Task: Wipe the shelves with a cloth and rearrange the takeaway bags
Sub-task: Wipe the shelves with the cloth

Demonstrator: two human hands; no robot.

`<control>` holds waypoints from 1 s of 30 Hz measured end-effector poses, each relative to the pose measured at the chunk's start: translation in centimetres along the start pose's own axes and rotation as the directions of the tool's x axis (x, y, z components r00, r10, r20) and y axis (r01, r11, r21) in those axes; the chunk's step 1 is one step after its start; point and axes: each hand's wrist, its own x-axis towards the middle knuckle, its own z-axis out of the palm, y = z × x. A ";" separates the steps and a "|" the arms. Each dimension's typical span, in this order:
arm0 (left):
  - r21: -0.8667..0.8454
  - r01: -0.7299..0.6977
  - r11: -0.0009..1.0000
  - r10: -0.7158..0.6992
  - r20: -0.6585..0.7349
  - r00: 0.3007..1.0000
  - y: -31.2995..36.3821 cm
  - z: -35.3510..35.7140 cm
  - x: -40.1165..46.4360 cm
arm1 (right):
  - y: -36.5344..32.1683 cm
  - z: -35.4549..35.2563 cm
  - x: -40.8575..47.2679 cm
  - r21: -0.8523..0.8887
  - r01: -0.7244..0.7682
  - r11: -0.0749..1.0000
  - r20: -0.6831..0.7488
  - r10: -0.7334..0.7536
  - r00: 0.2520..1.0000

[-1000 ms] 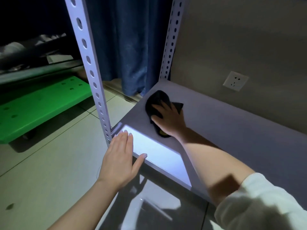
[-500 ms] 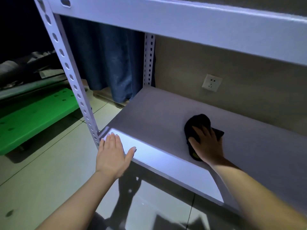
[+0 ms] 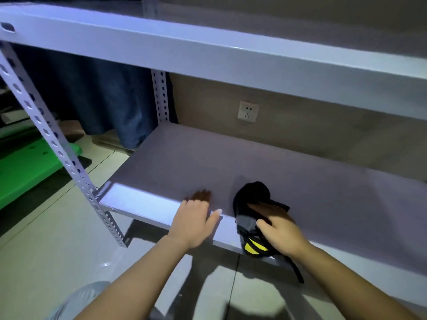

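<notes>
Head-worn view, downward onto shelf (image 3: pixel 231 162)

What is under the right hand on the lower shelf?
A black cloth with a yellow patch lies under the right hand, draped over the front edge of the lower shelf. The hand covers the cloth's middle; the shelf surface beneath is hidden.

We see the left hand (image 3: pixel 195 221) lying flat on the front edge of the lower shelf (image 3: pixel 231 162), fingers straight. Just beside it, the right hand (image 3: pixel 280 232) presses a black cloth (image 3: pixel 250 199) that hangs partly over that edge.
</notes>
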 end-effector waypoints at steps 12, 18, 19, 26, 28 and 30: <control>-0.035 -0.132 0.991 0.133 0.014 0.991 10.3 2.5 4.4 | 2.9 -1.7 -2.0 0.027 -0.020 0.999 -0.232 0.026 0.972; 0.112 0.030 0.993 -0.038 0.073 0.997 12.0 2.6 5.9 | 3.9 -1.6 -1.9 0.082 -0.036 0.996 -0.219 0.053 0.974; 0.113 0.035 0.993 -0.044 0.082 0.996 12.0 2.4 6.2 | 4.3 -1.6 -1.7 0.083 -0.052 0.995 -0.223 0.069 0.972; -0.060 0.078 0.995 -0.072 0.099 0.993 9.6 0.7 7.0 | 5.2 -2.0 -0.4 -0.095 -0.191 0.977 -0.215 0.167 0.962; -0.179 0.118 0.977 -0.104 0.085 0.991 9.2 0.6 6.6 | 5.3 -2.3 -0.2 -0.123 -0.183 0.975 -0.169 0.161 0.972; -0.238 0.163 0.958 -0.152 0.061 0.986 9.3 0.6 6.3 | 5.3 -2.5 -0.1 -0.117 -0.159 0.980 -0.163 0.139 0.977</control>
